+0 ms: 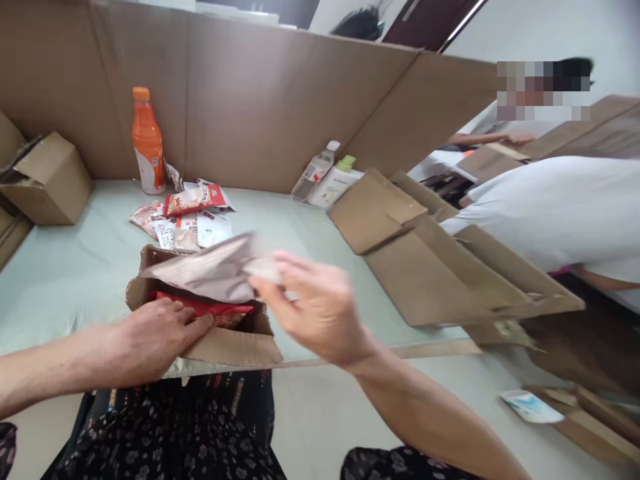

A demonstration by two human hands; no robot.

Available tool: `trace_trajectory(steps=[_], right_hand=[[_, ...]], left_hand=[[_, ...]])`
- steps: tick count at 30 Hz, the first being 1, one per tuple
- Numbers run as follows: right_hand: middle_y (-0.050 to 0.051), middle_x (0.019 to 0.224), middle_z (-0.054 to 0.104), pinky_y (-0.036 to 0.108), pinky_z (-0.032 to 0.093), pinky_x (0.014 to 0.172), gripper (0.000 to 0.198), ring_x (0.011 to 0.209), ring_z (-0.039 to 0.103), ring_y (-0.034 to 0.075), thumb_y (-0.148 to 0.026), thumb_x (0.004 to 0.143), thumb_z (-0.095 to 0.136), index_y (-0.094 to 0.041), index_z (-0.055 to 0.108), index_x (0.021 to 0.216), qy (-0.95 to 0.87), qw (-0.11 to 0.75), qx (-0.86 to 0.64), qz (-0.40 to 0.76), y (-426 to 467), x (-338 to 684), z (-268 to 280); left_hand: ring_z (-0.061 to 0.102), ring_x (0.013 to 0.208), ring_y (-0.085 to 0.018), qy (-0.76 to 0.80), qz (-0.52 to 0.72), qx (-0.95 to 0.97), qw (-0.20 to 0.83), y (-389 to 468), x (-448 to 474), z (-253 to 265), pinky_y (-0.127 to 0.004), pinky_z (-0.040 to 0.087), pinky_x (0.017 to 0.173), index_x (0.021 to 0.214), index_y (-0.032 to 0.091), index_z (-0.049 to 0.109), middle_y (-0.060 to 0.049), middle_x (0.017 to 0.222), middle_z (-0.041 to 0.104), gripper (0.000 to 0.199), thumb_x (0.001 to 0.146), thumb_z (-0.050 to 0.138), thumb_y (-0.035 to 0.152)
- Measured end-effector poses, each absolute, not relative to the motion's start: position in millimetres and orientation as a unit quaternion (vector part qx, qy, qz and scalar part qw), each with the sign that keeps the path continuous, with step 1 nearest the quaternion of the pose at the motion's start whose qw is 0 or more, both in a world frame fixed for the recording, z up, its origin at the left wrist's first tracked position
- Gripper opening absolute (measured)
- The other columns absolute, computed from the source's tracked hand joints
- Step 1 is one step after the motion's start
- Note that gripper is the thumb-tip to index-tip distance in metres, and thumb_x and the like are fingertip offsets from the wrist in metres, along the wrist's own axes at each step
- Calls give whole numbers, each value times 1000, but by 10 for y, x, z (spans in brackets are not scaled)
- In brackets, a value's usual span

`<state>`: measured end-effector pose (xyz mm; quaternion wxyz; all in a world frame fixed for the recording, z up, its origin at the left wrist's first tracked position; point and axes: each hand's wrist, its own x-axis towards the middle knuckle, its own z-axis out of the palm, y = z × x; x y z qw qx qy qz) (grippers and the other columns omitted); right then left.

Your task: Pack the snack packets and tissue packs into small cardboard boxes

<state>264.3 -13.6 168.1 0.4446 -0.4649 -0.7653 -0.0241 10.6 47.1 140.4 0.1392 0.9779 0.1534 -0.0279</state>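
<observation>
A small open cardboard box (235, 350) stands at the table's near edge. Inside it lies a red packet (233, 315), partly covered. My left hand (157, 333) reaches over the box's near side, its fingers curled on the red packet and thumb alongside. Above the box, my right hand (315, 300) pinches the right end of a greyish-pink pouch (210, 270), closed on it and blurred by motion. The pouch is tilted and hides part of the box opening. Behind the box lies a pile of snack packets, a red and white packet (197, 200) on top.
An orange drink bottle (147, 143) stands by the cardboard partition (250, 87). A clear bottle (316, 172) and a white bottle with a green cap (335, 185) lean at the back. Open cardboard boxes (425, 267) stand right; another box (55, 177) sits left. People (560, 207) are at right.
</observation>
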Motion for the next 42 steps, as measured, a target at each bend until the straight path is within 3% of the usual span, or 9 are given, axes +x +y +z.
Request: trace_trajectory(steps=[4,7,11,16,20,23,26,37,42], right_hand=[[9,101,81,31,56,74,28,86,75,21,-7,94,54,-20,77,105,-848,130,-499,119,194,2391,1325],[13,114,80,35,57,84,28,101,75,27,-13,94,61,-17,75,118,-854,21,-464,236,337,2320,1218],[12,124,78,40,59,96,30,112,74,25,-17,100,56,-18,74,125,-855,164,-421,257,204,2457,1447],[3,94,81,32,62,78,22,80,76,17,-29,104,55,-24,76,106,-693,481,-519,138,398,2970,1620],[12,117,79,42,60,96,32,106,75,24,-25,98,54,-15,72,123,-664,314,-666,132,1169,3216,1112],[18,157,56,49,45,118,74,144,54,34,-15,78,74,-15,58,150,-707,145,-671,169,1610,3133,627],[19,165,45,51,39,121,83,148,48,38,-9,75,70,-18,52,156,-720,113,-659,188,1759,2968,294],[14,90,78,38,56,86,27,88,73,27,-22,90,45,-15,72,92,-590,349,-713,145,1500,3521,226],[3,80,74,33,59,68,26,70,70,19,-39,93,52,-20,68,99,-536,548,-619,169,1000,3842,675]], left_hand=[[67,123,-34,163,-48,978,120,401,87,1332,-48,55,103,145,12,50,-20,134,68,70,76,54,7],[67,116,-33,187,-36,976,106,353,84,1389,-48,58,98,139,13,54,-18,129,68,64,75,53,4],[61,125,-38,240,-25,963,118,334,66,1443,-54,58,101,138,13,55,-21,146,55,70,69,61,8],[57,134,-48,229,-70,961,135,367,79,1408,-67,47,114,147,9,52,-26,143,58,75,74,69,14],[55,137,-49,224,-81,963,126,377,86,1320,-70,44,115,148,9,51,-28,147,56,74,77,69,16],[53,140,-49,215,-67,968,111,361,47,1244,-71,45,114,153,9,46,-30,152,53,77,80,68,19],[54,141,-47,215,-61,969,108,345,14,1223,-69,46,115,154,12,44,-29,153,53,78,81,69,22],[55,141,-47,239,-37,962,125,333,-17,1321,-67,48,114,158,20,44,-23,156,53,88,74,72,14],[49,146,-44,260,132,935,200,405,-70,1510,-60,52,114,161,35,38,-13,167,43,90,83,80,48]])
